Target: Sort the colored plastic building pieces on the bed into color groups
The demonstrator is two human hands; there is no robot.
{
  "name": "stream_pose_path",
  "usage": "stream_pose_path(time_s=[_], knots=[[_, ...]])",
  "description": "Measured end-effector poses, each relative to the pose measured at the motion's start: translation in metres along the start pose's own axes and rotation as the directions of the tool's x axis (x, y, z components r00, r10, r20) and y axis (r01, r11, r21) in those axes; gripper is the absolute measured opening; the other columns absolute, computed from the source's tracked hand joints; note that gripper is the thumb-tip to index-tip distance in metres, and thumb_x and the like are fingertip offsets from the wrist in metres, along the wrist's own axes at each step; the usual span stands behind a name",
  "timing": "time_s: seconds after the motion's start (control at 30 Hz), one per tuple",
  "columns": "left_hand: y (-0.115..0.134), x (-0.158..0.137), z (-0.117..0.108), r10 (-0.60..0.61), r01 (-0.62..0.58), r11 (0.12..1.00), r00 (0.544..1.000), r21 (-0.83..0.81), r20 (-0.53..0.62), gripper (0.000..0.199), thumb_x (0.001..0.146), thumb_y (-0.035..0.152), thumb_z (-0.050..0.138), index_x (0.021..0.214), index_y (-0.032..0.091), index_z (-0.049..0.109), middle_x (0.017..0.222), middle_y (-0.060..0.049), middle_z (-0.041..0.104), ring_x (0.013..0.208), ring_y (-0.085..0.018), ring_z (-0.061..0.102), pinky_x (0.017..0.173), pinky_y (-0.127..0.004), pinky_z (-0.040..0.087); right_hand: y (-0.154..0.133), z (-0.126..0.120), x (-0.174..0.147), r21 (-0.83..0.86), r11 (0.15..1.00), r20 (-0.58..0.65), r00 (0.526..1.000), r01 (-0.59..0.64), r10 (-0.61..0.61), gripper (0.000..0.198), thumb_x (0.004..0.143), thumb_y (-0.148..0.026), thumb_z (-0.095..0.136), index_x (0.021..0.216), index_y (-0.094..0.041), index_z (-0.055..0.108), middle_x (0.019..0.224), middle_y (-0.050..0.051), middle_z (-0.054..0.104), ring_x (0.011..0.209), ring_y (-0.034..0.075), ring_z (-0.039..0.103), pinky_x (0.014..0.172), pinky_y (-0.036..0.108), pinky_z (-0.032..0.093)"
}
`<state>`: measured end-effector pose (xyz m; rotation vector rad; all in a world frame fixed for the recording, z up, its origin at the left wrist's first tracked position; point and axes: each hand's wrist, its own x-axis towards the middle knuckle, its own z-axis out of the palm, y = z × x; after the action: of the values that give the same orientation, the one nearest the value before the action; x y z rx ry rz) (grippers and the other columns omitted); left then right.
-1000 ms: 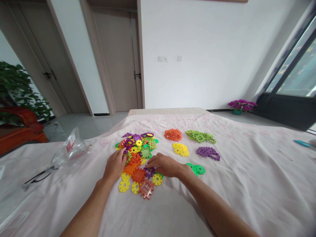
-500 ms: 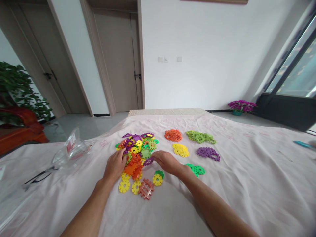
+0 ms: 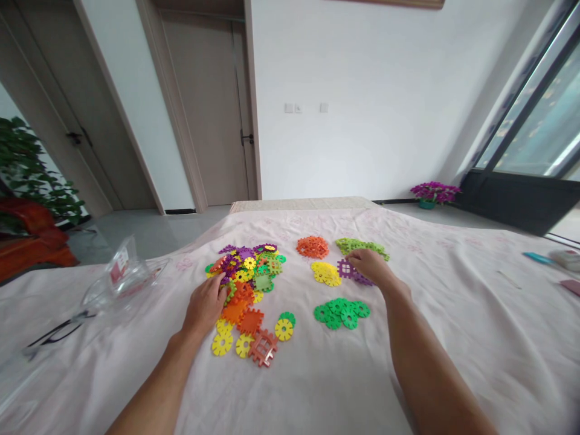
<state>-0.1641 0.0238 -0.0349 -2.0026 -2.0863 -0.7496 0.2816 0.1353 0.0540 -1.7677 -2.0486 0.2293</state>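
My right hand [image 3: 366, 264] pinches a purple square window-shaped building piece [image 3: 345, 269] above the purple pile [image 3: 362, 279], which it partly covers. On the left, my left hand [image 3: 209, 302] rests at the edge of a mixed heap of plastic pieces [image 3: 247, 261]; its fingertips are partly hidden among them. Around the heap's near side lie orange square pieces [image 3: 251, 321], a reddish window piece [image 3: 263, 347] and yellow notched discs [image 3: 222, 342]. Sorted by colour are an orange pile [image 3: 312, 246], yellow discs [image 3: 326, 273], green discs [image 3: 336, 314] and light green pieces [image 3: 351, 244].
A pale flowered cloth [image 3: 290, 399] covers the surface. Clear plastic packaging [image 3: 124, 278] and eyeglasses [image 3: 58, 329] lie at the left. A blue object [image 3: 538, 258] sits at the far right.
My right hand has moved right from the mixed heap to the purple pile, carrying the purple window piece. My left hand stays at the heap. The view has shifted slightly.
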Motion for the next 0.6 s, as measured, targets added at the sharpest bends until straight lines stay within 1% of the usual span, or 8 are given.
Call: stream_pose_path(time_s=[0.07,0.13,0.27,0.37,0.43,0.5,0.57,0.6], knots=[[0.000,0.000,0.000,-0.002,0.002,1.000,1.000,-0.002,0.009,0.042,0.094,0.028,0.039,0.131,0.014,0.052,0.132,-0.014,0.060,0.121,-0.023,0.057,0.104,-0.040,0.042,0.018,-0.007,-0.001,-0.067,0.991,-0.011,0.993,-0.119,0.119,0.026,0.081,-0.026,0.051,0.087,-0.020,0.076,0.080,0.005,0.072,0.072,0.018,0.062,0.060,0.025,0.036],[0.000,0.000,-0.001,-0.001,0.001,1.000,1.000,-0.006,0.012,0.042,0.094,0.028,0.039,0.131,0.013,0.052,0.132,-0.014,0.060,0.121,-0.023,0.056,0.105,-0.040,0.042,0.030,-0.010,-0.003,-0.122,0.970,-0.013,0.978,-0.209,0.209,0.026,0.078,-0.024,0.053,0.088,-0.023,0.077,0.085,0.006,0.072,0.076,0.019,0.062,0.061,0.026,0.036],[0.001,0.000,-0.001,0.004,-0.004,1.000,1.000,-0.011,0.000,0.041,0.094,0.026,0.039,0.130,0.014,0.052,0.131,-0.014,0.061,0.120,-0.023,0.057,0.104,-0.040,0.042,0.038,-0.009,-0.005,-0.180,0.942,0.016,0.957,-0.282,0.289,0.022,0.073,-0.021,0.058,0.082,-0.024,0.077,0.083,0.008,0.071,0.078,0.021,0.063,0.062,0.027,0.038],[0.001,0.000,-0.001,0.001,-0.001,1.000,1.000,-0.014,-0.005,0.041,0.093,0.026,0.040,0.130,0.014,0.053,0.131,-0.013,0.061,0.120,-0.023,0.057,0.104,-0.039,0.042,0.038,-0.006,-0.005,-0.211,0.923,0.023,0.943,-0.321,0.333,0.022,0.071,-0.021,0.060,0.085,-0.024,0.077,0.094,0.010,0.071,0.084,0.022,0.064,0.064,0.028,0.041],[0.000,0.000,0.000,-0.002,0.002,1.000,1.000,-0.018,-0.006,0.041,0.093,0.026,0.040,0.130,0.015,0.053,0.131,-0.013,0.061,0.121,-0.023,0.057,0.104,-0.039,0.042,0.038,-0.005,-0.003,-0.234,0.917,0.035,0.940,-0.324,0.341,0.025,0.071,-0.021,0.061,0.091,-0.024,0.076,0.104,0.011,0.070,0.091,0.024,0.064,0.066,0.029,0.043],[-0.001,0.000,-0.001,-0.013,0.013,0.999,1.000,-0.034,0.001,0.041,0.093,0.028,0.041,0.131,0.016,0.053,0.131,-0.012,0.061,0.120,-0.022,0.057,0.104,-0.038,0.042,0.037,-0.004,-0.001,-0.256,0.919,0.018,0.949,-0.301,0.316,0.032,0.071,-0.020,0.062,0.099,-0.023,0.075,0.113,0.012,0.068,0.100,0.025,0.063,0.071,0.030,0.044],[-0.003,0.001,-0.002,-0.034,0.036,0.997,0.999,-0.069,0.019,0.042,0.093,0.031,0.041,0.131,0.016,0.053,0.130,-0.011,0.061,0.119,-0.022,0.058,0.103,-0.037,0.043,0.030,-0.004,0.000,-0.262,0.933,-0.002,0.966,-0.248,0.257,0.037,0.071,-0.018,0.062,0.106,-0.022,0.073,0.115,0.013,0.068,0.104,0.026,0.062,0.075,0.031,0.044],[-0.004,0.002,-0.003,-0.050,0.053,0.994,0.998,-0.091,0.028,0.042,0.094,0.033,0.041,0.131,0.017,0.054,0.130,-0.011,0.062,0.118,-0.022,0.058,0.103,-0.036,0.043,0.025,-0.004,0.001,-0.253,0.946,0.008,0.977,-0.204,0.213,0.037,0.072,-0.018,0.061,0.107,-0.021,0.073,0.112,0.012,0.069,0.102,0.025,0.062,0.076,0.031,0.044]])
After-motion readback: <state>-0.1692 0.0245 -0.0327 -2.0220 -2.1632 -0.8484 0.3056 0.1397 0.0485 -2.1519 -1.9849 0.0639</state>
